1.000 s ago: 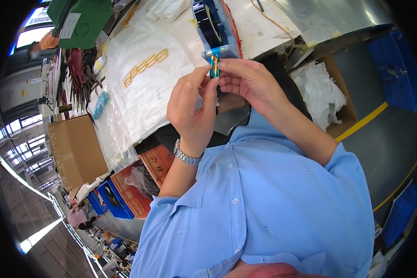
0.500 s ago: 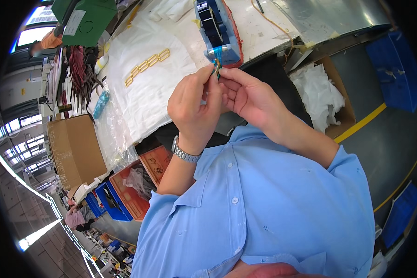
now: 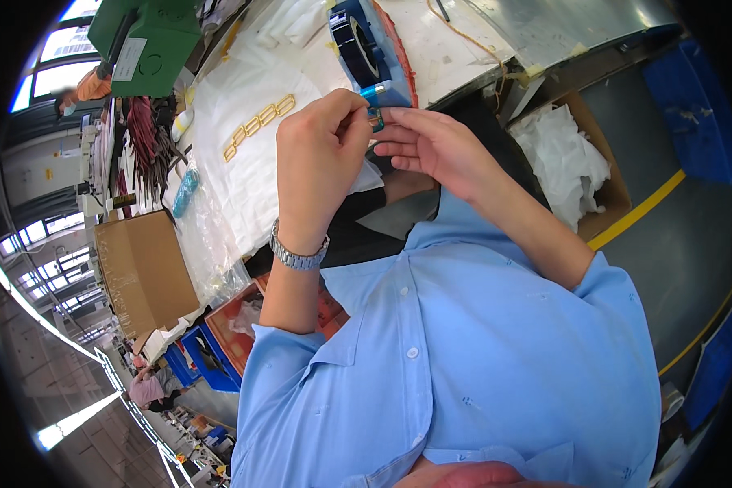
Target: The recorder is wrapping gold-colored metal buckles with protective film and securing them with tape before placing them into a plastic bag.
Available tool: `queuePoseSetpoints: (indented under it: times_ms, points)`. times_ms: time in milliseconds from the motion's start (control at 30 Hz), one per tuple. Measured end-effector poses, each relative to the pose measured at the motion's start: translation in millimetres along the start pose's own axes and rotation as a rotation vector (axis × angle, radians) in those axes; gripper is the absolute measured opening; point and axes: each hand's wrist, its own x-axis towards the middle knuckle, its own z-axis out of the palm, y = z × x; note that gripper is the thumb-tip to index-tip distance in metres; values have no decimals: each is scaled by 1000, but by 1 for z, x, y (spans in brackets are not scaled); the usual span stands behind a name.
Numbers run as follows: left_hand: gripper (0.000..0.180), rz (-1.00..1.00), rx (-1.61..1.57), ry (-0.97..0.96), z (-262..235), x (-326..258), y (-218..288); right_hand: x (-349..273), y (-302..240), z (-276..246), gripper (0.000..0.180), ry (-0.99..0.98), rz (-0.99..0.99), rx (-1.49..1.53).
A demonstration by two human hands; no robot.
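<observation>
Head view: the left hand (image 3: 321, 154) is curled closed on the blue-and-gold piece (image 3: 376, 121), fingertips hidden. The right hand (image 3: 443, 150) has lower fingers loosely extended, upper fingertips at the piece; whether they pinch, I cannot tell. The piece is just below the dispenser (image 3: 392, 61).

Head-worn fisheye view, close and downward over shirt (image 3: 496, 350) and worktable (image 3: 443, 57)

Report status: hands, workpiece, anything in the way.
Left hand pinching small gold-and-blue piece. Right hand at its right side. Piece partly hidden by left hand; tape dispenser close beyond.
</observation>
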Motion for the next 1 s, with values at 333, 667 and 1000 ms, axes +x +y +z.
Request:
queuePoseSetpoints:
  times_ms: [333,667,1000]
  points:
    - [8,-69,-8,-7,4,-1,0,17,5,-4,28,60,-45,-75]
    - [9,-127,-226,424,34,-50,-3,-3,13,23,28,74,-22,147]
    - [28,-256,-275,229,31,-40,-3,-12,34,12,21,81,140,451]
